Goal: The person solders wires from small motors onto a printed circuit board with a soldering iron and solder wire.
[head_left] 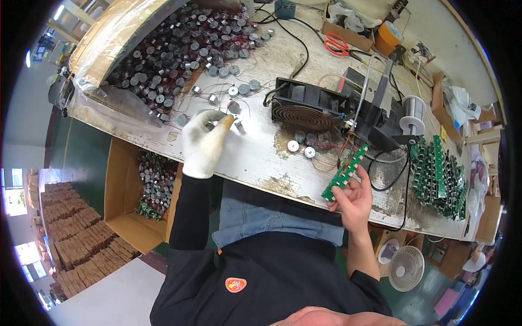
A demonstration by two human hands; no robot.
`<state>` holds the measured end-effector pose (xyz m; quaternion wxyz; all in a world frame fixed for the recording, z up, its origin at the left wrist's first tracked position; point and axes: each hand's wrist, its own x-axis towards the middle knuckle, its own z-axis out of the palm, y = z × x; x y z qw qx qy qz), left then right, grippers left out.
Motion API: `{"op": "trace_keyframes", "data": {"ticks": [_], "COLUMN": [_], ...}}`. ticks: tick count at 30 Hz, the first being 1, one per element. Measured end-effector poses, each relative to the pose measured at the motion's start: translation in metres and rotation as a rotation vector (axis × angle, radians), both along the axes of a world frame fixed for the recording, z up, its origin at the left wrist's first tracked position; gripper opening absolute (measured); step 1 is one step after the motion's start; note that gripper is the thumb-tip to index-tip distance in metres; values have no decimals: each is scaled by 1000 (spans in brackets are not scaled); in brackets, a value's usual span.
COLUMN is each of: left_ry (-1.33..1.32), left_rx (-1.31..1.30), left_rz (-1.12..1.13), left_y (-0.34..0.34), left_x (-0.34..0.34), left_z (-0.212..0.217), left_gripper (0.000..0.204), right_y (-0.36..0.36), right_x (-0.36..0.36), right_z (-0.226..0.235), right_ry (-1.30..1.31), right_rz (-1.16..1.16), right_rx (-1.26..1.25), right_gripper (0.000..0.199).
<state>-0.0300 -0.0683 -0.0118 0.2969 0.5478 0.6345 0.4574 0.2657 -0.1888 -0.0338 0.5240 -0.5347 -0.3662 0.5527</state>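
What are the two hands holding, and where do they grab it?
The right hand pinches a green circuit board strip at its lower end. The gloved left hand holds a small metal part at its fingertips.

Your worktop: pale, stained, scuffed surface. Far left: heap of small grey cylindrical parts with red wires, spilling from plastic-lined box. Loose parts scattered toward centre. Centre: black fan; two round discs just in front. Right: solder spool, stack of green circuit boards. Far edge: red scissors, tape roll, black cables.
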Motion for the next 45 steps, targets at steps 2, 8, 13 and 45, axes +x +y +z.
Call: {"op": "trace_keyframes", "data": {"ticks": [2,8,13,45], "left_ry": [-170,-508,-457,-295], "left_rx": [-148,-248,-207,-359], "left_rz": [-44,-121,-193,-615], "left_y": [-10,-16,-24,-68], "left_x": [3,19,31,128], "left_z": [9,15,14,-5], "left_gripper": [19,28,25,18], "right_y": [-1,-1,-1,-6], "right_x": [1,2,1,7], "right_z": [1,0,3,7], "right_ry": [-9,12,33,198], "right_rz": [1,-6,-9,82], "right_rx": [-3,-8,-22,-18], "right_gripper": [67,67,67,72]}}
